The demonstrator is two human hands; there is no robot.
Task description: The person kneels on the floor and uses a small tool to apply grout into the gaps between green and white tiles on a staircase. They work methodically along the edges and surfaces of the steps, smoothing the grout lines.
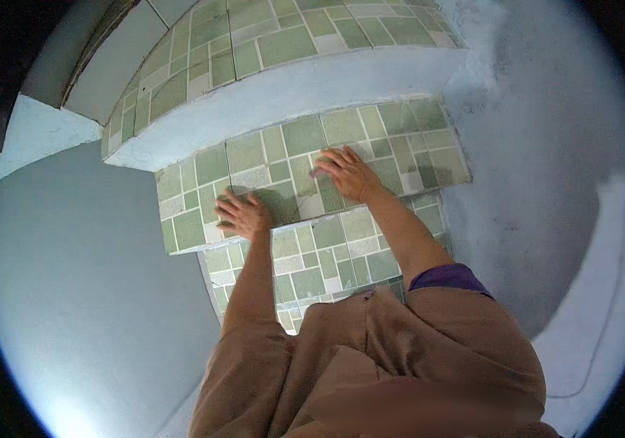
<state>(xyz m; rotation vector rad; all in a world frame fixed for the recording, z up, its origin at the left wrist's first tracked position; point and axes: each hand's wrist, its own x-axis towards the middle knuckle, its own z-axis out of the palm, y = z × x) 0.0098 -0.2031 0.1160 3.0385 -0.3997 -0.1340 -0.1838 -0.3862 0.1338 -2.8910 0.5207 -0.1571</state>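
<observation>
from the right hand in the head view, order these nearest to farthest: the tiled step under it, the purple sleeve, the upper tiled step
1. tiled step: directly under the right hand, touching it.
2. upper tiled step: above, beyond the pale riser.
3. purple sleeve: below, down the forearm.
The last two are fairly close to call.

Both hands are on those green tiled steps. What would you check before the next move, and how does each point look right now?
1. Left hand flat near the edge of the middle green tiled step: ok.
2. Right hand flat on that step, fingers spread: ok.
3. Both hands hold nothing: ok.
4. Step surface bare around the hands: ok.
5. Tiles sound: not ok, one beside the right hand looks cracked.
6. Tiles dry or wet: cannot tell.
</observation>
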